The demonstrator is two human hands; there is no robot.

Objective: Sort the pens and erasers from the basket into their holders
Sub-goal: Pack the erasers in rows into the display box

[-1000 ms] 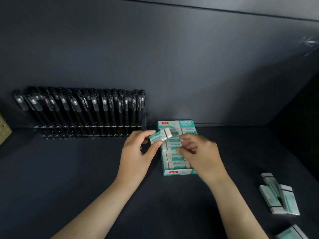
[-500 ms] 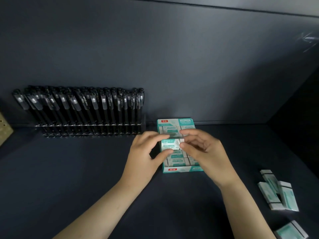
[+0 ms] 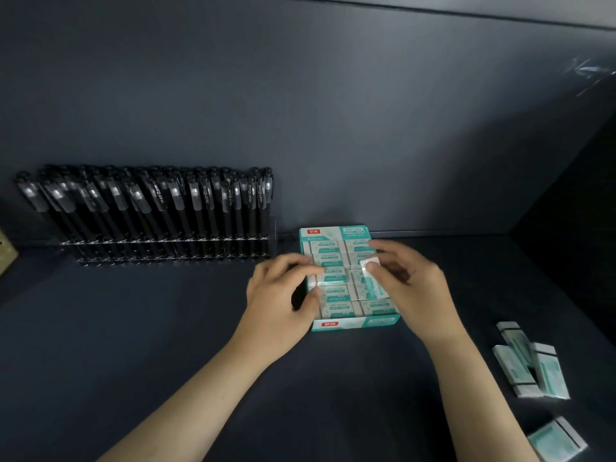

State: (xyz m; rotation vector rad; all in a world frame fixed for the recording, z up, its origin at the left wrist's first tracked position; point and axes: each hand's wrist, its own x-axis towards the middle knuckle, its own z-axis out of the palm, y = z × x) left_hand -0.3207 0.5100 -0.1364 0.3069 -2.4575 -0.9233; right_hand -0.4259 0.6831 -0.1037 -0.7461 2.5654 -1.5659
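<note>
A teal eraser box stands on the dark shelf, holding two columns of wrapped erasers. My left hand is at the box's left side. Its index fingertip and thumb pinch the left end of an eraser in the left column. My right hand reaches over the right column and pinches the raised white end of an eraser between thumb and index finger. Black pens stand packed in a clear rack to the left.
Three loose erasers lie piled at the right, and another eraser lies near the bottom right corner. A tan perforated object shows at the left edge. The dark back wall rises right behind the rack and box.
The eraser that my left hand carried above the box has gone down into the left column. My right hand has shifted right onto an eraser in the right column.
</note>
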